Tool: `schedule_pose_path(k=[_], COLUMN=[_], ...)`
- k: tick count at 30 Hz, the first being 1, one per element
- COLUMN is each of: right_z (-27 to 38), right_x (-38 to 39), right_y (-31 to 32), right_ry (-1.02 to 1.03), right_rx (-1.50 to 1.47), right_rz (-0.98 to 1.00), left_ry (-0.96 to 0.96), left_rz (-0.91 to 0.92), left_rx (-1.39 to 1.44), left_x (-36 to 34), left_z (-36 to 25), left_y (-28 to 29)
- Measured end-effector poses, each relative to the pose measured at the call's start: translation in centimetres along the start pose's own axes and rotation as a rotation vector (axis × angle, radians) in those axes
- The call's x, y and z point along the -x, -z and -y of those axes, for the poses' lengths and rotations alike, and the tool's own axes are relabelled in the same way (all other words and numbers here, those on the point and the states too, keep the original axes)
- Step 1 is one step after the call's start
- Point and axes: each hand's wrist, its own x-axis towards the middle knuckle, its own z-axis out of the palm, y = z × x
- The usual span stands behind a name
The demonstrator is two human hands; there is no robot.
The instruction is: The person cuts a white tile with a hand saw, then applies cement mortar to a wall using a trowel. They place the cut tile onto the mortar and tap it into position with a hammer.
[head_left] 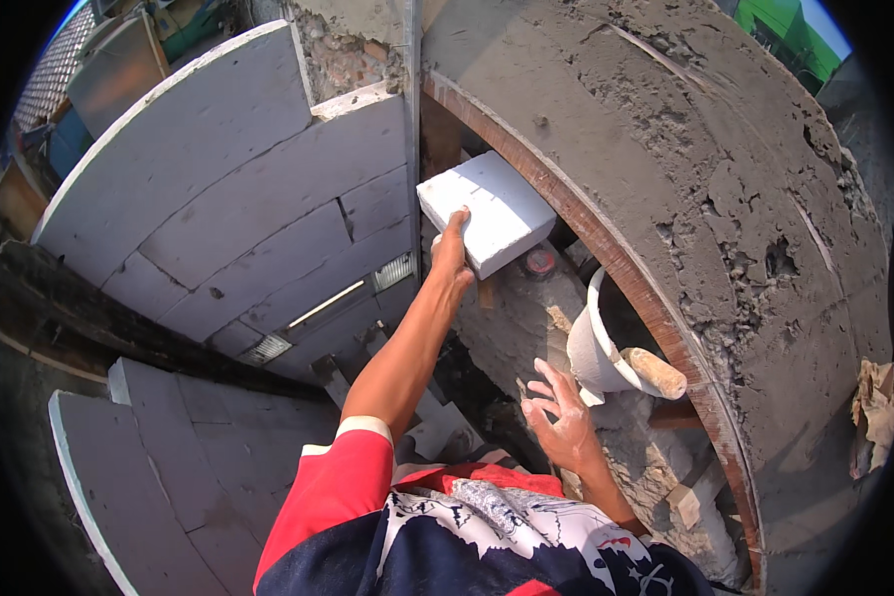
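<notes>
I am watching the left hand [452, 253] reaching up toward the centre of the frame, its fingers [458, 221] grasping the near edge of a white rectangular lightweight concrete block [487, 211]. The block is sitting tilted just above centre, beside the curved rust-brown rim of a rough grey plastered wall [685, 199] that is filling the right half. The right hand [563, 417] is hovering lower, right of centre, fingers released and spread, dusted with pale mortar — holding nothing.

Just right of it a white plastic bucket [594, 343] is resting, with a wooden tool handle [656, 372] sticking out of it. Grey block walling [258, 189] is filling the upper left.

I am judging the grip as thin: only the fingertips are catching one edge, so the block could be tipping off its perch and dropping into the dark gap below — or onto the bucket.
</notes>
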Motion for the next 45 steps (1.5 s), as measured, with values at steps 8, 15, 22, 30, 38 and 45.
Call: schedule_pose_path(k=[8, 15, 22, 30, 38, 45], right_z=[1.7, 6.3, 8.4, 7.8, 6.5, 5.2], right_x=[1.2, 3.1, 5.2, 4.6, 4.4, 3.4], right_y=[2.0, 5.6, 8.7, 8.6, 8.7, 8.7], right_ry=[0.048, 0.316, 0.635, 0.373, 0.128, 0.009], right_rx=[0.049, 0.322, 0.846, 0.985, 1.042, 0.873], right_rz=[-0.054, -0.201, -0.679, -0.784, -0.797, -0.739], left_ry=[-0.020, -0.020, 0.119, 0.102, 0.025, -0.114], left_rz=[-0.171, -0.270, -0.079, -0.037, 0.030, -0.090], left_rx=[-0.107, -0.476, -0.253, -0.171, -0.147, -0.134], left_x=[-3.4, -5.7, -1.9, -2.5, -3.0, -4.4], left_z=[3.6, 4.2, 3.2, 3.0, 3.3, 4.2], left_y=[-1.1, 1.0, -0.2, 1.3, 2.0, 0.5])
